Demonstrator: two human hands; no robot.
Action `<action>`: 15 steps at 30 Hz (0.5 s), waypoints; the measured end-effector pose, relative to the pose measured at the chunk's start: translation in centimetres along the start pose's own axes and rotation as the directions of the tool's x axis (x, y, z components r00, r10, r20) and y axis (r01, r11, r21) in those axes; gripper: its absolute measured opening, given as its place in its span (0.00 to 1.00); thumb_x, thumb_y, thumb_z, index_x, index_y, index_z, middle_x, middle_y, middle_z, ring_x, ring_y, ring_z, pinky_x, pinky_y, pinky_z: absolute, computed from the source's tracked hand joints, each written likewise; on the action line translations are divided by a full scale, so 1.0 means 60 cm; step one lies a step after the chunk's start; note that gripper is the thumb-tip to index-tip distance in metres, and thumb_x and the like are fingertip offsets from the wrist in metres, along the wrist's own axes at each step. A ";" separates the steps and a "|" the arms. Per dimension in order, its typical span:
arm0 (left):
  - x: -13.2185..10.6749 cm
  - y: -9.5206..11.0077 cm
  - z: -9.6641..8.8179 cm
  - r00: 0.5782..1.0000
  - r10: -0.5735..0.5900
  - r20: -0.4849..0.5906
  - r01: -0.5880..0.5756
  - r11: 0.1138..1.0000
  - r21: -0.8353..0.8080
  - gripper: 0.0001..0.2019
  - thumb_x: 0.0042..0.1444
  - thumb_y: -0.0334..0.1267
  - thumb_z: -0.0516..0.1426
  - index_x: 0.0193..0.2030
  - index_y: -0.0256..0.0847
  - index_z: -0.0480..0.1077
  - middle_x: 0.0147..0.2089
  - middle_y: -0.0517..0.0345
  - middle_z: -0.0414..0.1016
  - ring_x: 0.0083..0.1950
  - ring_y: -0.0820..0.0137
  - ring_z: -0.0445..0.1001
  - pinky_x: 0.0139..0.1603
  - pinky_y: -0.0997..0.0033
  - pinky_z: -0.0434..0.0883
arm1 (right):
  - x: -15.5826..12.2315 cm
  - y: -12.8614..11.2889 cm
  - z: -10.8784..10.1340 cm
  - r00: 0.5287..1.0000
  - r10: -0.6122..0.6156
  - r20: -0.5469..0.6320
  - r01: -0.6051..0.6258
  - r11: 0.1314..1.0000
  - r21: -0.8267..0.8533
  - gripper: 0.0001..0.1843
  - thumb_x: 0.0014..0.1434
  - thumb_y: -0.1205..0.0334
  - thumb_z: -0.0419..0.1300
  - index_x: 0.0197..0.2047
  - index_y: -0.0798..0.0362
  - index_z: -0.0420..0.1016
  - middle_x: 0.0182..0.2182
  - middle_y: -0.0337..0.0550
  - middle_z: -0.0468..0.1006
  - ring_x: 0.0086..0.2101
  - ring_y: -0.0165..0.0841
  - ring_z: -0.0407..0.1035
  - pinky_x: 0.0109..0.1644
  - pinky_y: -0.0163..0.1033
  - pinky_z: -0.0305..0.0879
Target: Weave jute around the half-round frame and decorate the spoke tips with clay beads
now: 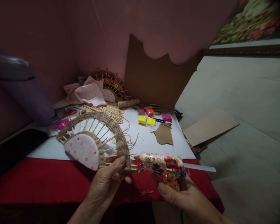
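My left hand [108, 180] pinches the lower right end of a half-round woven craft piece [95, 137], made of jute cord, wooden sticks and a pink dotted fabric centre. It holds the piece tilted above the table. My right hand [182, 194] is wrapped round the grip of a flower-patterned glue gun [162, 165]. The gun's orange nozzle points left and sits right at the stick ends by my left thumb. A white glue stick pokes out of the gun's back.
White paper [151, 140] covers a red cloth [37, 180] on the table. On it lie loose sticks [107, 110], a jute spool [128, 103], coloured clay packets [146, 119], a cardboard scrap [163, 133], pink fabric [87, 91] and a finished fan piece [112, 85]. Cardboard [210, 126] lies on the floor.
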State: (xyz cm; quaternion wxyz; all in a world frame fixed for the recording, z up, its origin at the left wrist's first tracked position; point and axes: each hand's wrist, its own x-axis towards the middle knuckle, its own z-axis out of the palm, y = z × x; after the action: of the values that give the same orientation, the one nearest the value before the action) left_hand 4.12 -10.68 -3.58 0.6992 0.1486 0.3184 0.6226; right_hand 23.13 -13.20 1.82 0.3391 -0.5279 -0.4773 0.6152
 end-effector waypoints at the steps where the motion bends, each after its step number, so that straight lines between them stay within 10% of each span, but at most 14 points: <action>1: 0.000 0.000 0.000 1.000 -0.011 0.005 0.011 1.000 0.000 0.07 0.41 0.29 0.65 0.29 0.34 0.73 0.26 0.57 0.75 0.24 0.69 0.74 0.15 0.75 0.71 | 0.000 -0.001 0.000 1.000 -0.005 -0.005 0.005 1.000 -0.021 0.40 0.42 0.45 0.68 0.56 0.51 0.65 0.51 0.51 0.72 0.52 0.46 0.64 0.59 0.53 0.56; 15: -0.005 0.002 0.011 0.999 0.034 -0.035 -0.034 0.999 -0.018 0.08 0.39 0.29 0.66 0.28 0.35 0.73 0.25 0.60 0.74 0.23 0.70 0.74 0.13 0.76 0.70 | -0.003 -0.006 -0.009 0.986 -0.027 0.167 0.027 1.000 0.005 0.35 0.44 0.45 0.66 0.53 0.50 0.69 0.44 0.49 0.77 0.49 0.46 0.67 0.56 0.49 0.60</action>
State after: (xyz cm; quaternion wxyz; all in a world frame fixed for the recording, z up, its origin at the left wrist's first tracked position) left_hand 4.44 -10.80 -2.94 0.6842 0.1367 0.3223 0.6398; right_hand 23.69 -13.14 2.24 0.3071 -0.4674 -0.5103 0.6533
